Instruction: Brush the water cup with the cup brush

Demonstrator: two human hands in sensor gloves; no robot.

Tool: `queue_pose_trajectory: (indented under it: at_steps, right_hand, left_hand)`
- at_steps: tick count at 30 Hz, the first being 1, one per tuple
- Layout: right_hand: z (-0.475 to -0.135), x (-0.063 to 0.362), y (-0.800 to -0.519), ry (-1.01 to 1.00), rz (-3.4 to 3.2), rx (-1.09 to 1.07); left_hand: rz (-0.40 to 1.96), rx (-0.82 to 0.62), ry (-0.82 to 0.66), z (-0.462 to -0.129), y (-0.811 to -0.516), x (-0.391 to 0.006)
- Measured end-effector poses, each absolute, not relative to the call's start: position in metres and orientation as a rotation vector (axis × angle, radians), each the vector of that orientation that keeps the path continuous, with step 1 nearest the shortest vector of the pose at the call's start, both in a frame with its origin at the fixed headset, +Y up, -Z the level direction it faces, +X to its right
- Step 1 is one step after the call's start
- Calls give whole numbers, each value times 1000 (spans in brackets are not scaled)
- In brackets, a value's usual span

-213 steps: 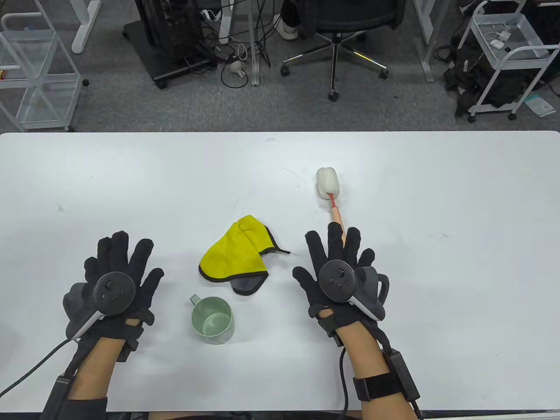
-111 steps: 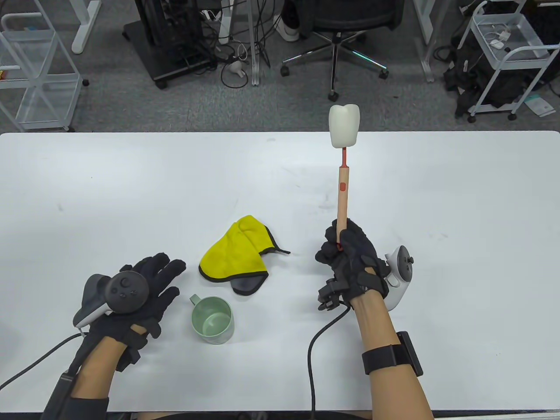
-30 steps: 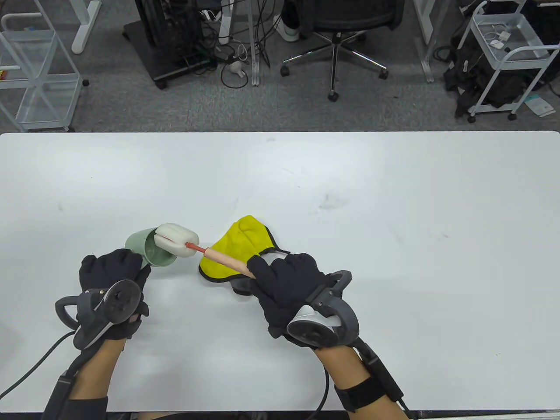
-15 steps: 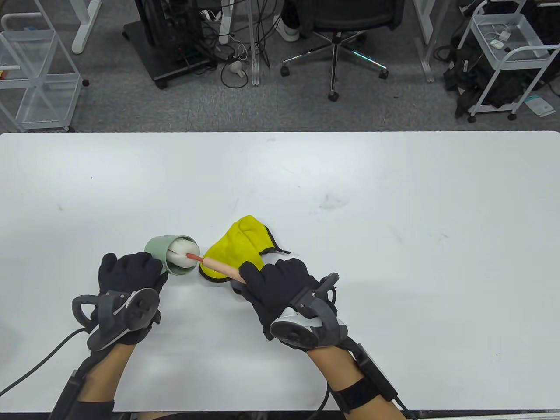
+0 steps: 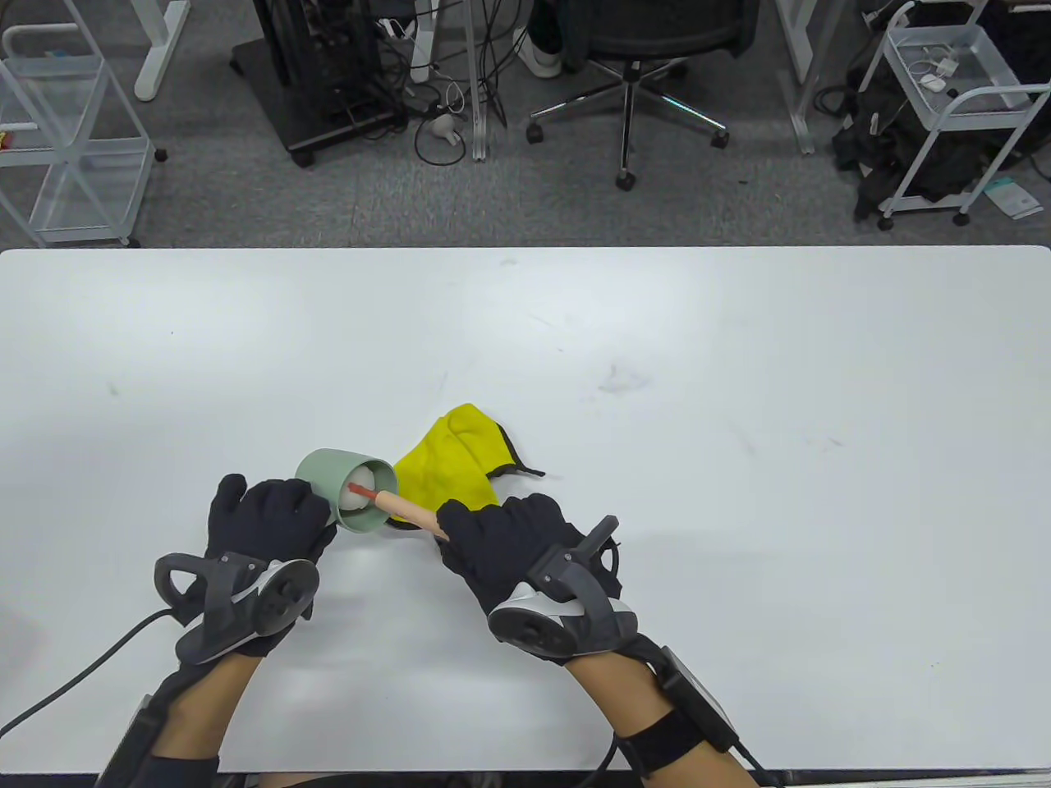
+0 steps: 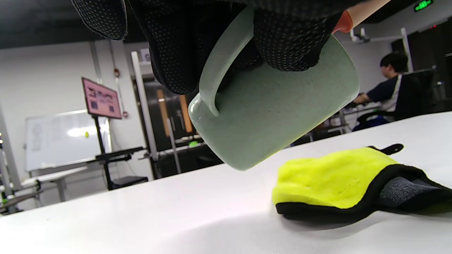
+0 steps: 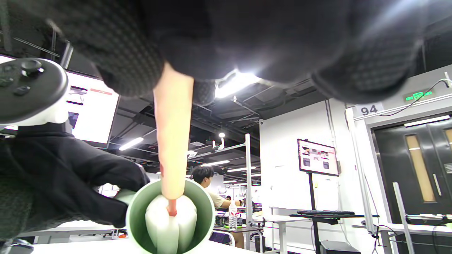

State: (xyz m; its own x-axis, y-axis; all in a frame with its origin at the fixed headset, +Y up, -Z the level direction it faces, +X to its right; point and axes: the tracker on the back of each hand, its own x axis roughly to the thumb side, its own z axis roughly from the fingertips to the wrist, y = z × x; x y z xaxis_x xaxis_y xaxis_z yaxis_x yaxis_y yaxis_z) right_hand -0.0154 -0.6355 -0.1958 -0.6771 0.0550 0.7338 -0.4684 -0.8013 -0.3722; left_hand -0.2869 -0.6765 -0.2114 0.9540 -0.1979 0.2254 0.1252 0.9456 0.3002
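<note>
Just above the surface (image 5: 739,394), near its front edge, the cup (image 5: 338,486) hangs tilted on its side, mouth turned toward the right hand (image 5: 509,542). The left hand (image 5: 267,519) grips it, fingers (image 6: 289,46) hooked through and around the handle; its grip is clenched on the cup. The right hand's grip is closed around the brush (image 5: 402,510) low on its wooden handle, and the white sponge head (image 7: 170,222) sits inside the cup, filling most of the mouth.

The cup looks like stiff, matte plastic or composite: probably light, not very fragile, and hardly slippery against the dotted gloves. The handle plus a thumb on the wall seems the soundest hold, since scrubbing will push the cup back into the left palm. The sponge head is soft and will squash against the walls; the thin red neck (image 5: 364,491) between head and wooden handle looks like the weak point, so pushing along the axis rather than levering sideways seems wise. Holding the handle nearer the head would give firmer control.

The yellow cloth (image 5: 447,468) lies on the surface just beside the cup and under the brush handle. It could catch the right knuckles, though it does not block the cup's mouth.
</note>
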Motion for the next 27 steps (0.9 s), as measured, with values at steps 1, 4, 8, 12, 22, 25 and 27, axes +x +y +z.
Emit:
queue_pose_trajectory:
  at_steps: [1,4,8,12,22,25,27]
  right_hand:
    - [-195,-17,-635,-786,2498,1081]
    - [-192,-21,-634,-775,2496,1125]
    - [-192,-22,-634,-781,2501,1125]
    - [-193,-21,-633,-799,2536,1097]
    - [-195,-13,-635,-895,2523,1040]
    - [-190,-17,-633,-891,2510,1077]
    - [-188,-21,-632,-889,2496,1102]
  left_hand:
    - [-169,289,-255,-212,-677,-287]
    - [-163,293,-231,-212,-676,-288]
    - [-161,302,-212,-211,-675,-290]
    - [-154,300,-205,-212,-675,-290]
    - [-149,274,-241,-213,-676,-289]
    - [-155,272,-245,-213,-678,-288]
    - [-158,278,-243,-213,-678,-288]
